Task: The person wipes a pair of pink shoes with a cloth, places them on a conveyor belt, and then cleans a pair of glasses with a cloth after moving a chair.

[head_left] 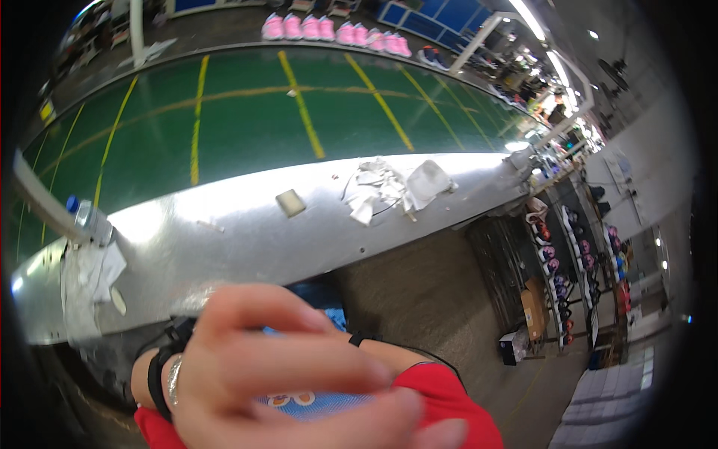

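Note:
Large and close in front, my left hand (pixel 292 367) spans the lower middle, its fingers pointing right. They are loosely bent, apart and smeared by motion, and nothing shows in them. A silver bracelet (pixel 174 380) and a black band (pixel 155 378) are by the wrist. Behind the hand is blue patterned cloth (pixel 329 406), partly covered. Red cloth (pixel 449 408) with bare skin at its edge lies to the right. My right hand is not visible. Beyond stands a metal bench (pixel 299 247), apart from the hand.
White scraps (pixel 374 187) and a pale block (pixel 290 203) lie on the bench. A bottle with a blue cap (pixel 88 217) stands left. Farther off runs a green conveyor belt (pixel 247 112), with pink shoes (pixel 310 28) behind it. Shoe racks (pixel 557 262) and a cardboard box (pixel 534 308) are right.

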Action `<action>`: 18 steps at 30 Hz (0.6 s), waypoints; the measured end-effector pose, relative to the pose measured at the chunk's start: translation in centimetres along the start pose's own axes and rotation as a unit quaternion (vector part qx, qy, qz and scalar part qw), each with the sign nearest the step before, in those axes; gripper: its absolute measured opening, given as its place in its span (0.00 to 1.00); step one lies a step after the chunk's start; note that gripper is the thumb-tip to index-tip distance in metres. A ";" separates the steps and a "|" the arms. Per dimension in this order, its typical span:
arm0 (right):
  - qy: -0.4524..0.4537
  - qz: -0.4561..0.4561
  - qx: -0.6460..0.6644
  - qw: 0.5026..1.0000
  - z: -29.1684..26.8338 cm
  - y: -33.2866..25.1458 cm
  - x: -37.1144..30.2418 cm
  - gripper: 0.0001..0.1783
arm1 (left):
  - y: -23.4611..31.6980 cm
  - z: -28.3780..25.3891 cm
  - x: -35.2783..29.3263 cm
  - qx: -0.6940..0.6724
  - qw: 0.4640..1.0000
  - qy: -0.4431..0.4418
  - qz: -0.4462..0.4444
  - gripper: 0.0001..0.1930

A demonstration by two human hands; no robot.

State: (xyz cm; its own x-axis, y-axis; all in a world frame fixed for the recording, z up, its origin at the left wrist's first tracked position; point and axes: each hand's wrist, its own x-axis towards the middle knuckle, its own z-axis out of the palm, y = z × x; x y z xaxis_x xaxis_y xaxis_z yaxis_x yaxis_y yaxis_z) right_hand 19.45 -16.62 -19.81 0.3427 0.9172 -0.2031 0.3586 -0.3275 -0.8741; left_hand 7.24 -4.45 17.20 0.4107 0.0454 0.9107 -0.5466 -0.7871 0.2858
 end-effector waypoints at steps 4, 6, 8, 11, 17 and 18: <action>0.017 0.050 -0.019 0.998 -1.0 -1.2 0.4 0.20 | -1.4 -1.4 -0.3 -0.108 0.985 -0.104 0.087 0.12; 0.034 0.024 -0.009 0.999 -0.8 -2.0 0.5 0.21 | 0.4 1.0 -1.7 -0.025 0.991 0.132 0.028 0.10; 0.013 0.031 -0.004 0.999 -0.7 -2.2 0.7 0.21 | 1.9 -1.4 -0.1 -0.005 1.000 0.025 -0.012 0.09; 0.027 0.025 -0.020 0.999 -0.7 -1.3 0.5 0.21 | 0.7 -2.5 -1.4 -0.145 0.988 -0.028 -0.035 0.08; 0.028 0.017 -0.033 0.999 -0.8 -1.8 0.1 0.21 | 0.6 -1.5 -1.5 -0.027 0.998 0.001 0.051 0.08; 0.025 0.018 -0.040 0.999 -0.7 -2.0 0.1 0.20 | 0.9 0.0 -1.3 -0.022 0.996 0.070 0.049 0.08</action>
State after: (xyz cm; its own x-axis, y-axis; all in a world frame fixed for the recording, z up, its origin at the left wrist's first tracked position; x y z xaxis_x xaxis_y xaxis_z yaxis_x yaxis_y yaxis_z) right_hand 19.39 -16.04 -17.78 0.3987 0.8926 -0.2106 0.4129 -0.3797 -0.8279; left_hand 6.20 -5.21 16.25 0.2490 0.0577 0.9668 -0.6111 -0.7651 0.2030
